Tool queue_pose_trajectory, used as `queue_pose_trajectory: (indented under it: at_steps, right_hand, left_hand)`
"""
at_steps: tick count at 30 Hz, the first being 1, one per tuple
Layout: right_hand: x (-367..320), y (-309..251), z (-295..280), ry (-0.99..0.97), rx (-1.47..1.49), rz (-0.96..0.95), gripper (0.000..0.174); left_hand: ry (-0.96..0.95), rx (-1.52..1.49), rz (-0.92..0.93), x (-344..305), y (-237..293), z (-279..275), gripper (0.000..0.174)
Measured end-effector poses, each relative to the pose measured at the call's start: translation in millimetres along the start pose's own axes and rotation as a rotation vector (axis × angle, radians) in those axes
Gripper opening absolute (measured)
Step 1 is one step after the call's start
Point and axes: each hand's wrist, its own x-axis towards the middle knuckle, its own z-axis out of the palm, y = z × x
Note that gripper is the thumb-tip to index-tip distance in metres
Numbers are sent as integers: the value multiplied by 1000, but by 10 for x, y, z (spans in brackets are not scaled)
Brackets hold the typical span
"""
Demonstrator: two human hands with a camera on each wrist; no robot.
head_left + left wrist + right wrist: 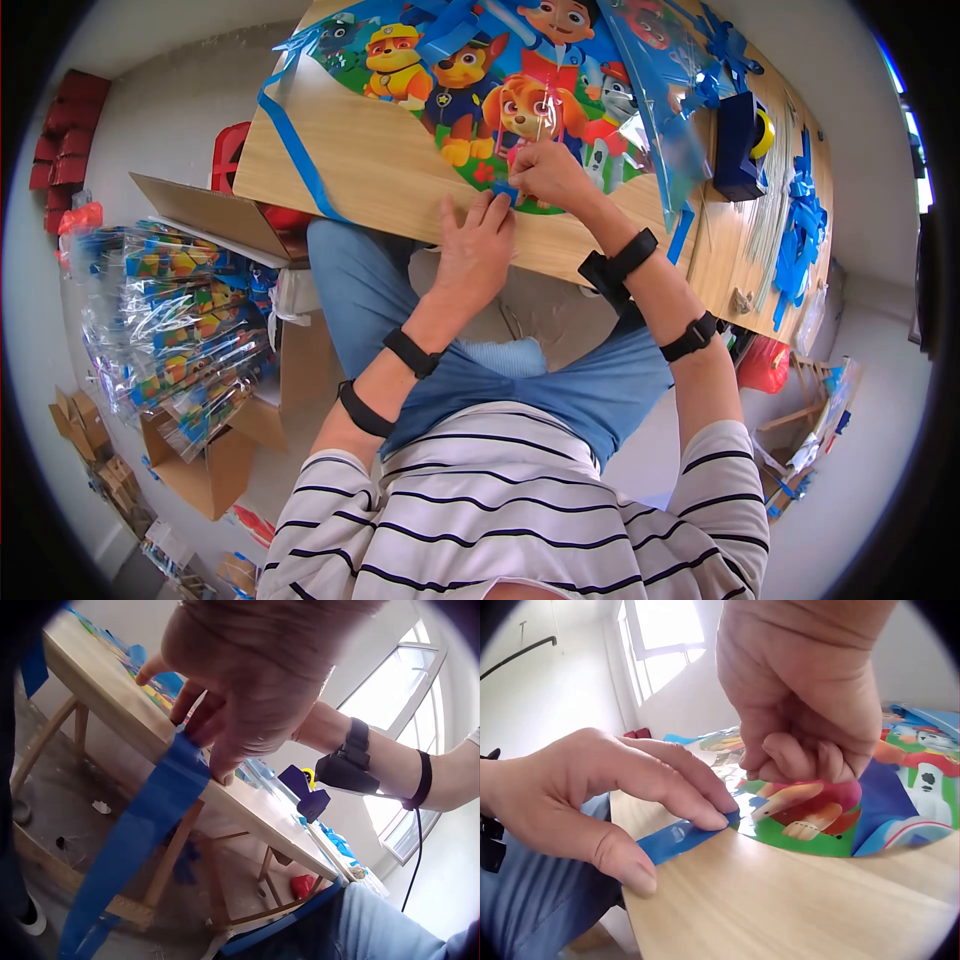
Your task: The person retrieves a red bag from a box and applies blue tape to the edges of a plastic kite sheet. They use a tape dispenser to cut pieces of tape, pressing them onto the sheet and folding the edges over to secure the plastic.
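Head view | ribbon touches left hand at 1 o'clock, right hand less near | right wrist view: axis 2-to-8 o'clock | left fingers slightly spread; right curled, pinch unclear

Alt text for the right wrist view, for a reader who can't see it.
Left hand fingertips press a flat blue ribbon onto a pale wooden table; the right hand, fingers curled, is over a glossy, colourful cartoon-dog print.

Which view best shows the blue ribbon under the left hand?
The left wrist view: the ribbon hangs long below the table edge. Head view: a small patch; right wrist view: its stretch on top.
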Motion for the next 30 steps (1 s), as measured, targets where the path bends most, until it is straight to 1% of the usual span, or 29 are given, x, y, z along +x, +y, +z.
queue_pose_trajectory:
  at_steps: [1, 4, 7, 10, 13, 16, 20, 22, 25, 30]
  right_hand:
    - [7, -5, 10, 5, -20, -5, 10]
    - [-4, -80, -5, -37, -31, 84, 10]
    - [-19, -105, 5, 6, -153, 67, 11]
    - [-35, -106, 25, 11, -161, 105, 11]
    - [-38, -91, 27, 28, -218, 75, 11]
    - [-12, -98, 52, 20, -259, 82, 14]
    - [4, -124, 103, 58, -315, 120, 18]
    - [-18, -172, 120, 101, -372, 127, 22]
    - [-92, -322, 99, 93, -445, 136, 26]
    - [-116, -359, 180, 166, -504, 97, 25]
  left_hand:
    - [3, -3, 0, 1, -2, 0, 60]
    - [6, -9, 3, -3, -5, -4, 59]
    - [7, -12, 6, 1, -6, -15, 58]
    - [8, -10, 9, 7, -8, -15, 57]
    - [7, -10, 8, 5, -6, -10, 57]
    - [5, -15, 9, 8, -3, -17, 57]
    - [3, -8, 8, 12, -5, -22, 58]
    - [-3, -5, 4, 15, -2, -21, 58]
    - [-14, -8, -2, 12, 3, -16, 59]
    - [-33, -6, -6, 19, 5, -22, 61]
